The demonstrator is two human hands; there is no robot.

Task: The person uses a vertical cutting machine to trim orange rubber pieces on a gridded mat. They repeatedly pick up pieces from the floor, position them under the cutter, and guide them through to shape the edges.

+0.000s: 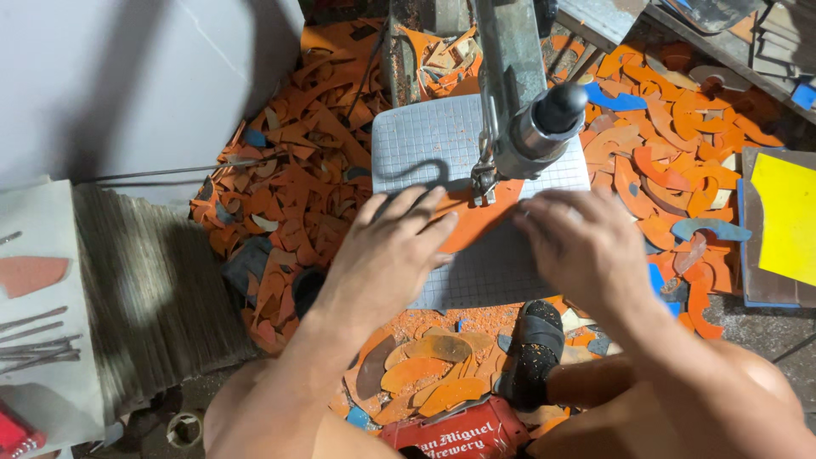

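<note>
Saw arm point(518, 85) overhangs the far middle of the gridded worktop point(425, 140); blade point(484, 183) drops just far of the orange sheet point(480, 217). Far-left corner of worktop bare, open to a pass. Near edge taken by both hands. Floor all round choked with orange offcuts point(289, 153). Sandalled foot point(531, 348) blocks near right; yellow sheet point(786, 217) lies far right.

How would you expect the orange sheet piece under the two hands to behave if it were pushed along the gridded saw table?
The orange sheet piece lies flat under the left hand and right hand, so it probably slides rather than rolls. It looks thin, likely light and somewhat flexible. The gridded table seems smooth, so it may slip.
</note>
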